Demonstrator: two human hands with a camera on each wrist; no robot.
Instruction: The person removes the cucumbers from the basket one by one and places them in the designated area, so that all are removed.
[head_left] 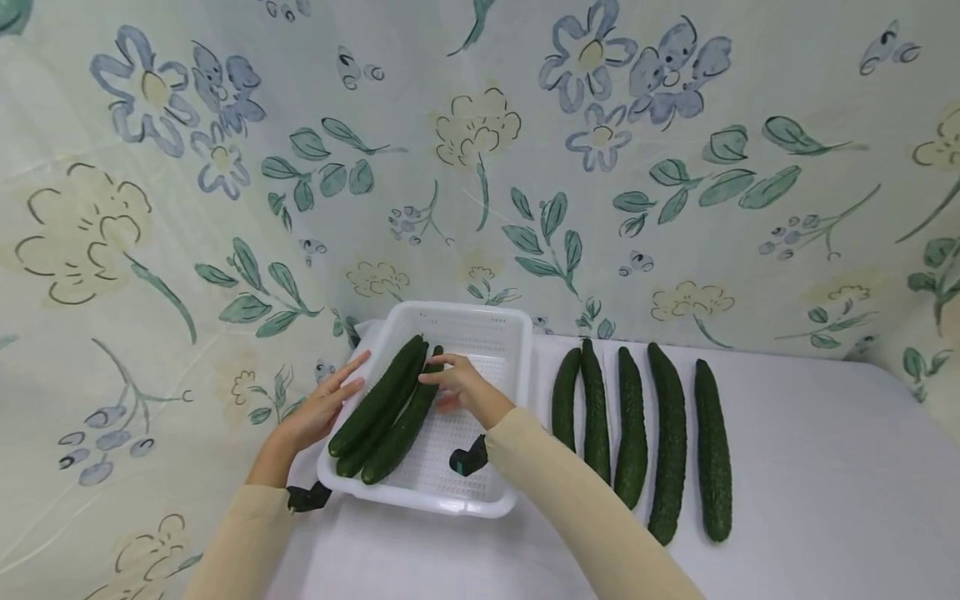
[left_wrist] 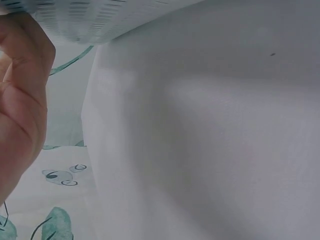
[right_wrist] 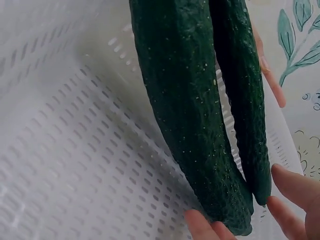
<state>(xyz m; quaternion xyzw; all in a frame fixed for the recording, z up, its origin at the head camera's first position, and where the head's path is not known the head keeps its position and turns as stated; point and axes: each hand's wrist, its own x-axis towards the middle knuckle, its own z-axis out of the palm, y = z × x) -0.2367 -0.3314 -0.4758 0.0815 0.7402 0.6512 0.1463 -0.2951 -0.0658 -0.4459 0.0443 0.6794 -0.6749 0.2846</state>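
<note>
Three dark green cucumbers lie side by side, slanting along the left half of a white perforated plastic basket. My right hand is over their far ends, loosely bent fingers apart. In the right wrist view the thumb is beside the end of the nearest cucumber, and other fingertips are close to the tip of a thinner cucumber. My left hand rests at the basket's left side, fingers extended along the wall; in the left wrist view it partly shows below the basket.
Several more cucumbers lie in a row on the white-covered table, right of the basket. Behind and to the left hangs a floral curtain. My right sleeve crosses over the basket's right edge and hides some cucumber ends.
</note>
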